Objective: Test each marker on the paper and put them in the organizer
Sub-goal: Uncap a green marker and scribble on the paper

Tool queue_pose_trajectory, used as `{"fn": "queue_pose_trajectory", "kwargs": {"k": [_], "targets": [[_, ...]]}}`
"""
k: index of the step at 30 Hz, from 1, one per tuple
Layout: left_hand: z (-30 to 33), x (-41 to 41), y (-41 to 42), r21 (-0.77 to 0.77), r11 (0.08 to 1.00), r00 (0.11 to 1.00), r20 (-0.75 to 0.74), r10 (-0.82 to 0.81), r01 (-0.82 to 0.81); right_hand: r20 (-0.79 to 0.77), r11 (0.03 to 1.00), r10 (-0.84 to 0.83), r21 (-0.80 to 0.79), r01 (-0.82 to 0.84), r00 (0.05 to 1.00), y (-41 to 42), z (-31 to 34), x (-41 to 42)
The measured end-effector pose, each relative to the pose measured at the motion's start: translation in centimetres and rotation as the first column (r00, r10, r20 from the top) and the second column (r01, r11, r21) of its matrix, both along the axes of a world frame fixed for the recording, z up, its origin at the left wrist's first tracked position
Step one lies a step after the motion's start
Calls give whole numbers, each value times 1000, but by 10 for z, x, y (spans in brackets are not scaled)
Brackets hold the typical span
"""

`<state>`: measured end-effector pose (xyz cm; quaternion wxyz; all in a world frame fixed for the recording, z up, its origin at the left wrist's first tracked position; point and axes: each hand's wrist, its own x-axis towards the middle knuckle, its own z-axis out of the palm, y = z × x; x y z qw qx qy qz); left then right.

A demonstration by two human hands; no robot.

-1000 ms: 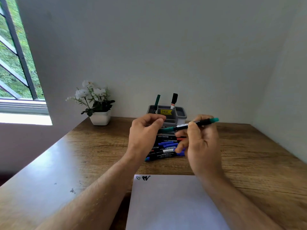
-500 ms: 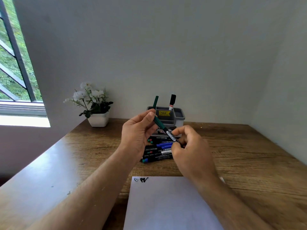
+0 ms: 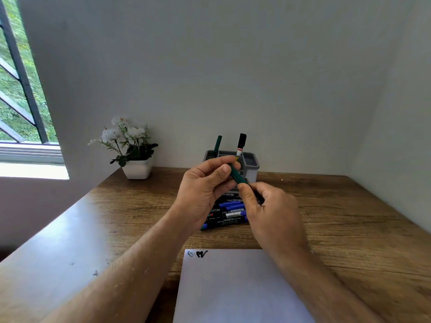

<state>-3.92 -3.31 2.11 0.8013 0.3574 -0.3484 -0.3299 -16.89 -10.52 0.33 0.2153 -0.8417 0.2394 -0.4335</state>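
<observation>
My left hand (image 3: 205, 185) and right hand (image 3: 268, 203) both pinch the green marker (image 3: 236, 174), up above the marker pile (image 3: 227, 212). If the cap pops off fast, ink could smear my fingers or the paper (image 3: 235, 287).

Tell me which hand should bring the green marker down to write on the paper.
Right, most likely. The right hand grips the green marker at its lower end, nearer the paper, which lies below it. The left hand pinches only the upper end, probably the cap, so it suits pulling that off.
</observation>
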Motion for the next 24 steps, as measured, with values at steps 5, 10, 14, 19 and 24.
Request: {"fn": "queue_pose_trajectory", "kwargs": {"k": [5, 10, 14, 19, 24], "targets": [[2, -2, 0, -4, 1000, 1000, 4, 29, -29, 31, 1000, -7, -7, 7, 999, 2, 2, 0], [4, 0, 0, -62, 997, 999, -29, 46, -48, 38, 998, -52, -20, 53, 998, 3, 4, -1], [1, 0, -1, -103, 992, 997, -26, 68, -70, 48, 999, -50, 12, 50, 998, 5, 2, 1], [1, 11, -2, -117, 972, 977, -90, 195, -205, -108, 994, -102, -60, 96, 989, 1, -3, 0], [-1, 15, -3, -81, 951, 950, -122, 288, -299, -46, 999, -41, 4, 41, 998, 4, -2, 1]]}}
